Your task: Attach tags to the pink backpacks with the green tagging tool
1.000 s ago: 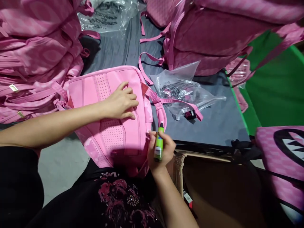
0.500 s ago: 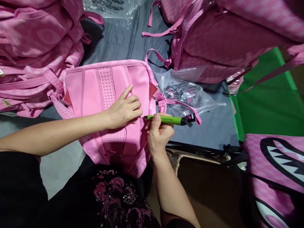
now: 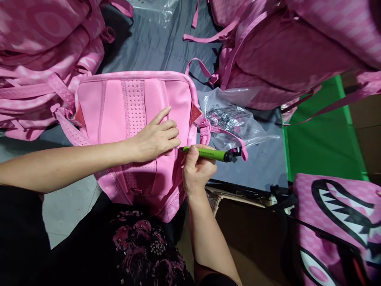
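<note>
A pink backpack (image 3: 114, 107) lies with its padded back panel facing up, overhanging the table's near edge toward my lap. My left hand (image 3: 157, 137) rests on the panel, fingers spread loosely and pressing the fabric, with nothing held. In my right hand (image 3: 198, 167) is a green marker pen (image 3: 218, 154), pinched between thumb and fingers. Its black tip points left and meets the panel beside my left fingertips. Whether it leaves a mark there I cannot tell.
Pink backpacks are heaped at the left (image 3: 53, 47) and at the upper right (image 3: 268, 59). A clear plastic bag (image 3: 238, 119) lies on the grey table cover (image 3: 166, 47). At the right are a green bin (image 3: 318, 139) and a pink shark-mouth bag (image 3: 309, 206).
The view has shifted slightly, so the surroundings sit a little differently in frame. Both hands keep their places on the backpack, and the pen's tip stays by the left fingertips.
</note>
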Demonstrator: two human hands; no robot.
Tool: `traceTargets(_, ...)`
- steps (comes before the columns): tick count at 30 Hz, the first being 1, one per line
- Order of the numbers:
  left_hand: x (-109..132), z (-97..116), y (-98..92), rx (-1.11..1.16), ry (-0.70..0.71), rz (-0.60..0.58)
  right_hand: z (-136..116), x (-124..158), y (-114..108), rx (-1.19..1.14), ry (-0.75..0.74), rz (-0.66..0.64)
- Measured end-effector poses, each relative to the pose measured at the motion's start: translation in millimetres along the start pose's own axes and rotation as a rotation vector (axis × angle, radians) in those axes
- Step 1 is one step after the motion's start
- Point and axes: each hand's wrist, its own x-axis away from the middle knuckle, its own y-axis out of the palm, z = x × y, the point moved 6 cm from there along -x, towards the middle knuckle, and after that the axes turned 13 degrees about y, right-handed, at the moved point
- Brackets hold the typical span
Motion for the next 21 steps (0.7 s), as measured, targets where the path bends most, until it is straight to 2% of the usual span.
traceTargets(7,-0.2,-0.4,1.8,-0.017,0.004,-0.01,0.1,-1.0,1.0,-0.034,-0.046,-0.037)
traceTargets(12,0.6,1.1,3.7,-0.1,0.031,-0.023,2.1,-1.1,2.2,-0.047,-0.024,-0.074)
traceTargets(17,-2.5,4.2,-3.8,-0.137,0.088,-0.011,4.9,-1.5,2.4,-0.073,-0.019,-0.073)
traceTargets(19,-9.1,-2.8,-6.9,-0.108,0.138,-0.072,6.3,-0.6,0.3,-0.071,-0.015,-0.061)
traceTargets(21,-16.3,-19.2,-6.5,-0.074,0.161,-0.217,6.5,2.6,-2.2,-0.074,-0.012,-0.067)
